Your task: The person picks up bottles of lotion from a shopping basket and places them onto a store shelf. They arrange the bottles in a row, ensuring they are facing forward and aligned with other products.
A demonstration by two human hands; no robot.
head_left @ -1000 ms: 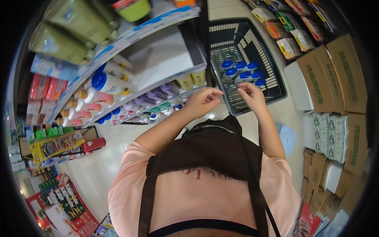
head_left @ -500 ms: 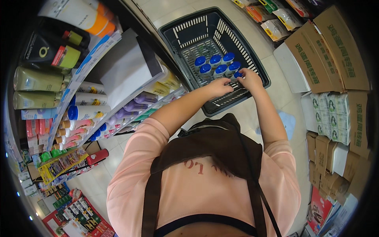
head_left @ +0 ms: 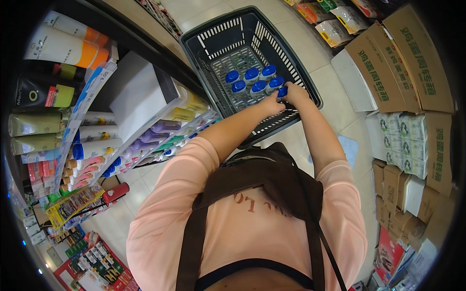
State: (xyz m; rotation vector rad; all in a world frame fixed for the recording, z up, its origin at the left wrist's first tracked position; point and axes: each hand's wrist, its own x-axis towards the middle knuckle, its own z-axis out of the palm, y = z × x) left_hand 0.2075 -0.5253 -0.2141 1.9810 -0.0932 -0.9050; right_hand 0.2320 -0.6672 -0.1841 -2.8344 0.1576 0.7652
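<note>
A dark grey plastic shopping basket with slotted walls stands in front of me. Inside it, several white bottles with blue caps are upright in rows. Over the basket's near right part, my right hand has its fingers closed at one more blue-capped bottle. My left hand meets it from the left, fingers bent against the same bottle's lower side. The hands hide most of that bottle's body.
On the left, a shelf carries tubes and bottles, including purple ones. Cardboard boxes and wrapped packs are stacked on the right. Bagged goods stand at the far right.
The basket, its bottles and both hands appear shifted slightly left in view. My left hand has come closer to the right, now touching the bottle there.
</note>
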